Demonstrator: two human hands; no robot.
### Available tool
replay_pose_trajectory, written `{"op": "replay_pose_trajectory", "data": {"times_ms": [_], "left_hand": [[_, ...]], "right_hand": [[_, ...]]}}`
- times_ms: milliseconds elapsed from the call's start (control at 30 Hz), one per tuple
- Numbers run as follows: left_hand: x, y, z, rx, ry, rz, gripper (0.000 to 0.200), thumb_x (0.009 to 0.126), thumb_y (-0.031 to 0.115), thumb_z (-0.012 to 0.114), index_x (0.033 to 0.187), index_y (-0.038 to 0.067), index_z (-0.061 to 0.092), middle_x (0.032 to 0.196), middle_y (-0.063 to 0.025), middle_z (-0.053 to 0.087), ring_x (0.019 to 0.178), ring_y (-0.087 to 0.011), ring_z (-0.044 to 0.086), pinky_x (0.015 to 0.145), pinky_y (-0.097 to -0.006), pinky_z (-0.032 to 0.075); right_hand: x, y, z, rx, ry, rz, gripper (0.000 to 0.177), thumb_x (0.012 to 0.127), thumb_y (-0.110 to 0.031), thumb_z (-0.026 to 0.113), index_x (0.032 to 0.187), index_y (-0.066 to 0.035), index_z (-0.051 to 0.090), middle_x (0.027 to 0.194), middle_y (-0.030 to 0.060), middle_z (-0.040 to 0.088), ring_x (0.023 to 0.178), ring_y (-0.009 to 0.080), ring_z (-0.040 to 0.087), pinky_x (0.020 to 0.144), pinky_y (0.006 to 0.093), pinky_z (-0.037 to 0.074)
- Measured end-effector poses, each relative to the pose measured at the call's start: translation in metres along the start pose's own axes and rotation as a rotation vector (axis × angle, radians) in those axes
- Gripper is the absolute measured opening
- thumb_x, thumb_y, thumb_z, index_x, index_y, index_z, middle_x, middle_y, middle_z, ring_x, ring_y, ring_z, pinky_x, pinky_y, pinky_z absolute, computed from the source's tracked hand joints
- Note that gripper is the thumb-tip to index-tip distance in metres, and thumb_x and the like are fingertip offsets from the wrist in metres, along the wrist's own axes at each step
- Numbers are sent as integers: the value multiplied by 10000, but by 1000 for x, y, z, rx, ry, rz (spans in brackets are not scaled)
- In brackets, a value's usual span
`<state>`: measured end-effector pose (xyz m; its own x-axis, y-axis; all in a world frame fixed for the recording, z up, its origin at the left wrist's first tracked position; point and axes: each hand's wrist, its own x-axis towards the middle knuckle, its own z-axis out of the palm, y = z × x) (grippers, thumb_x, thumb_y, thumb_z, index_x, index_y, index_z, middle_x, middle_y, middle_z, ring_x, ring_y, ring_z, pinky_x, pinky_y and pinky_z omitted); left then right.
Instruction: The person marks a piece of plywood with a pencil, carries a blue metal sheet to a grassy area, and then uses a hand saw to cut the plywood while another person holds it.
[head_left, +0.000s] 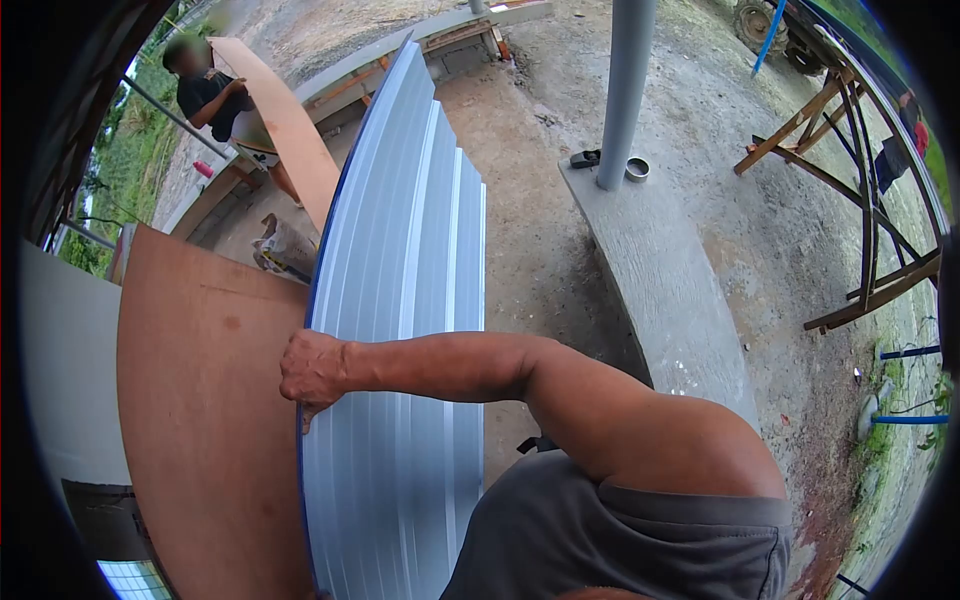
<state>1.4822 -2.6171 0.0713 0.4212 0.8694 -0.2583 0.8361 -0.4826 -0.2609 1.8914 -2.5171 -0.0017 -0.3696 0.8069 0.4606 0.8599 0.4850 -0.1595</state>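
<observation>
Clamping our right hand [315, 368] on the corrugated metal sheet [400, 290], fingers curled tight over its edge, we judge the sheet, which stretches far ahead of the fingers beside the plywood board [200, 420], light, whippy and sharp-edged, best gripped mid-edge.

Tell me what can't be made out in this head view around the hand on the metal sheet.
- Left hand: outside the head view entirely.
- Right hand fingertips: curled behind the metal sheet edge, so the grip's far side is hidden.
- Sheet's near end: cut off by the bottom edge and covered by the grey shirt.
- Round object by the pole: too small to identify.
</observation>
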Motion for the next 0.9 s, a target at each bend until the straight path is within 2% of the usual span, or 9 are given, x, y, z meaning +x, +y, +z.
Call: {"op": "replay_pose_trajectory", "data": {"times_ms": [167,200,367,467,567,633,667,767,900], "left_hand": [[109,78,-48,-315,101,-10,223,909,75,464,1010,-25,637,861,-227,659,752,-369,624,680,-405,492],[133,89,-57,-296,107,28,222,904,72,464,1006,-32,631,847,-231,655,744,-373,622,670,-414,490],[259,165,-102,-213,100,165,217,883,79,474,983,-61,607,813,-247,640,714,-393,610,637,-440,479],[347,207,-108,-267,216,254,193,877,83,478,912,-56,608,778,-232,634,671,-398,587,598,-440,462],[440,241,-112,-91,293,405,178,879,82,469,889,-33,605,789,-221,634,688,-402,576,602,-440,463],[513,257,-100,-473,108,238,165,879,101,480,899,-13,599,821,-218,637,736,-406,580,621,-452,463],[541,276,-115,-649,1,139,160,880,110,486,904,-3,596,837,-216,638,760,-408,581,631,-458,463],[598,365,-198,-111,11,302,160,878,117,494,905,-6,592,834,-214,635,765,-409,581,636,-466,468],[686,469,-265,-316,150,474,222,887,169,484,816,-12,591,742,-235,606,670,-429,557,576,-484,429]], "right_hand": [[-12,136,-46,-102,116,29,528,666,-637,663,691,-112,701,672,78,662,709,298,660,611,402,496],[-13,161,-59,-105,15,76,574,692,-673,624,763,-112,727,773,110,693,794,290,672,683,424,502],[-28,300,-95,-154,33,180,575,673,-658,655,770,-96,729,772,127,691,810,304,671,691,406,505],[-36,399,-106,-168,43,198,583,656,-662,666,759,-92,728,756,131,687,799,311,671,689,404,504],[-46,499,-112,-174,56,222,568,633,-650,688,719,-89,715,707,123,672,748,315,665,660,410,495],[-58,560,-120,-183,89,227,540,607,-623,717,671,-87,697,633,109,648,680,317,656,623,409,486],[-63,592,-126,-189,134,219,534,596,-618,726,648,-87,690,600,104,632,655,316,651,604,411,482],[-80,684,-149,-170,218,227,521,574,-604,736,627,-88,681,589,104,625,651,317,649,592,412,481],[-106,810,-180,-219,154,327,500,560,-577,742,625,-86,677,597,104,628,660,322,647,602,412,483]]}}
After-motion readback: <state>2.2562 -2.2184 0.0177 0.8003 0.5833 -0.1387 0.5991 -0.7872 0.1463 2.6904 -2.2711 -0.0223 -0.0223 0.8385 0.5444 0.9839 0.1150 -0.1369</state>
